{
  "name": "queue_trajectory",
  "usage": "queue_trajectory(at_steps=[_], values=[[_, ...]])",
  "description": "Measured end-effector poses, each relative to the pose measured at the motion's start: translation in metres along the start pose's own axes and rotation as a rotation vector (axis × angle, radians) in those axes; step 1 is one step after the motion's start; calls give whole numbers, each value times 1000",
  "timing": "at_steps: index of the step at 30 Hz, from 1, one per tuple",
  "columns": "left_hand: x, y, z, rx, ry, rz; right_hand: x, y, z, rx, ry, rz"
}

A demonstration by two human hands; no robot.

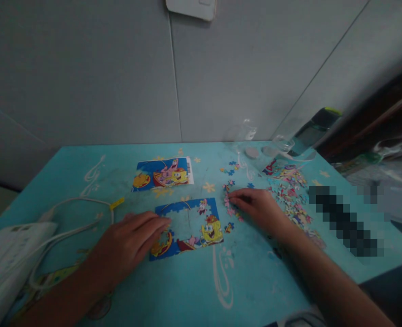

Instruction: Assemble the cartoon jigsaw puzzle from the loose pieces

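Observation:
A partly assembled jigsaw puzzle (212,231) lies flat on the table, its border joined around a gap in the middle. My left hand (132,243) rests over its left edge with the fingers stretched out and holds nothing visible. Right of the puzzle, my right hand (251,202) is closed in a pinch at a small column of pink puzzle pieces (230,211); its fingertips cover the piece they grip. Behind the puzzle is a printed reference picture (161,175) showing the same cartoon scene. A few blue pieces (233,169) lie farther back.
Many loose pieces (292,193) spread beyond my right forearm. Clear plastic containers (246,131) and a dark bottle (318,127) stand at the back right. A white power strip (13,263) with a looped cable (76,200) occupies the left side. The wall (119,91) borders the table's back edge.

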State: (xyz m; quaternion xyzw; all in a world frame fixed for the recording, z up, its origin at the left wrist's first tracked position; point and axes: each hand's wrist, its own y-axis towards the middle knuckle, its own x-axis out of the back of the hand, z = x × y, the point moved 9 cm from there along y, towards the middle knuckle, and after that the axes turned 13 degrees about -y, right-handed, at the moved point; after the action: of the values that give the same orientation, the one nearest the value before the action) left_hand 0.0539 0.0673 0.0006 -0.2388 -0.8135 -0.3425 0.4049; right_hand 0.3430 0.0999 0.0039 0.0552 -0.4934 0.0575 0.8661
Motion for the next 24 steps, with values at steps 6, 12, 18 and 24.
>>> queue_trajectory(at_steps=[6,12,18,24], values=[[-2,-6,6,28,16,32,8,-9,7,104,-120,37],[3,-8,-1,-12,17,30,32,-14,-9,15,-171,-56],[1,-15,7,46,22,10,49,-15,-15,-52,-246,-247],[5,-10,1,18,-27,-4,19,-13,3,50,-170,-116]])
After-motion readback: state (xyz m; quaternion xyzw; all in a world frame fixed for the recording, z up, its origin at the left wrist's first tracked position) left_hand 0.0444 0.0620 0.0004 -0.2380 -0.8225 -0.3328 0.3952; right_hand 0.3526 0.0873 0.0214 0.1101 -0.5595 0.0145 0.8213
